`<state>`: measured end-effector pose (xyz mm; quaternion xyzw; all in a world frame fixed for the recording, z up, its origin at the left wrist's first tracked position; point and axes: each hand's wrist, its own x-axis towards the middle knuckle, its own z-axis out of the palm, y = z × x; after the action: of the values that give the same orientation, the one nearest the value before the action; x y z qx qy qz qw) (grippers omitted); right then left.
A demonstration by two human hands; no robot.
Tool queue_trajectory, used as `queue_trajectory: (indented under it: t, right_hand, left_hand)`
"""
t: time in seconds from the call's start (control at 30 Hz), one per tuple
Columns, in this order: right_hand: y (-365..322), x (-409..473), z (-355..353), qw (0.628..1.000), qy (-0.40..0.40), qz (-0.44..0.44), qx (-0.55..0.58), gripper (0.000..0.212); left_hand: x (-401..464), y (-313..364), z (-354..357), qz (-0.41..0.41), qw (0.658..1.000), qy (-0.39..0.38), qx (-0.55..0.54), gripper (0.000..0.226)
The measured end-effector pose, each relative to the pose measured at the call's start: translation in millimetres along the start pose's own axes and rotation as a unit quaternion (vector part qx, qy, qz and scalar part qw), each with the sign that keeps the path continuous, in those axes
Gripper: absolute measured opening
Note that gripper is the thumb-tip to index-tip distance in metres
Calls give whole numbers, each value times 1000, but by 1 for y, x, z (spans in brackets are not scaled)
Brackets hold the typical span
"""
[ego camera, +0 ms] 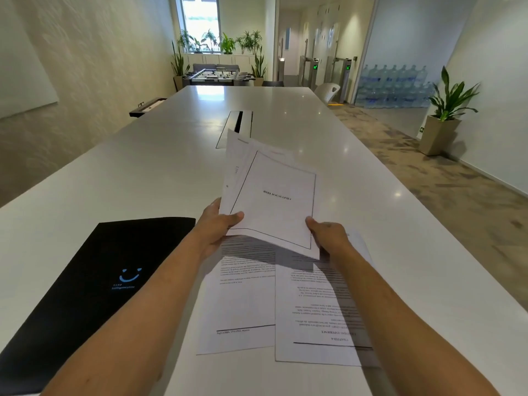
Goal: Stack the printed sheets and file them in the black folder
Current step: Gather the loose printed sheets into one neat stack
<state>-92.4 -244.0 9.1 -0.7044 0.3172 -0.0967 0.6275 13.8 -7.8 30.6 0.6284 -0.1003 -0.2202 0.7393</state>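
Note:
Both hands hold a small, uneven bundle of printed sheets (271, 192) above the table; the top page has a black border and a short heading. My left hand (218, 227) grips its near left corner, my right hand (328, 234) its near right corner. Two more printed sheets lie flat below: one (243, 298) on the left, one (317, 310) overlapping it on the right, partly hidden by my right forearm. The black folder (100, 281), closed, with a blue smile logo, lies to the left, under my left forearm.
The long white table (143, 172) stretches ahead, with a cable hatch (235, 128) in its middle beyond the held sheets. A white chair (328, 91) stands at the far right edge. A potted plant (445, 110) stands on the floor at right.

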Motion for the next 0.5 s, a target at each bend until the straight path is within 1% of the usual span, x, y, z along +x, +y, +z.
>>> queue_trajectory:
  t: [0.03,0.1,0.13,0.17,0.27,0.3,0.4,0.5]
  right_hand:
    - [-3,3,-3,998,-31,15,49,39]
    - [-8,3,-11,984,-98,41,146,50]
    - [-9,4,-14,976,-122,36,174,52]
    - [-8,5,-17,974,-132,32,181,55]
    - [-2,5,-19,977,-119,18,178,81]
    - [-1,4,-18,978,-118,5,173,80]
    - [-1,-2,-16,977,-115,-61,170,51]
    - [-16,-12,-18,970,-100,-140,172,39]
  left_hand:
    - [-4,2,-1,5,1000,-19,-6,39]
    - [-13,4,-4,8,998,-65,2,42]
    - [-16,3,-5,5,996,-89,14,45]
    - [-19,0,-7,1,993,-113,31,49]
    - [-26,-9,-9,-20,982,-162,97,58]
    - [-28,-11,-9,-30,979,-170,111,60]
    - [-34,-9,-9,-42,971,-194,135,62]
    - [-36,5,-5,-14,972,-188,141,56]
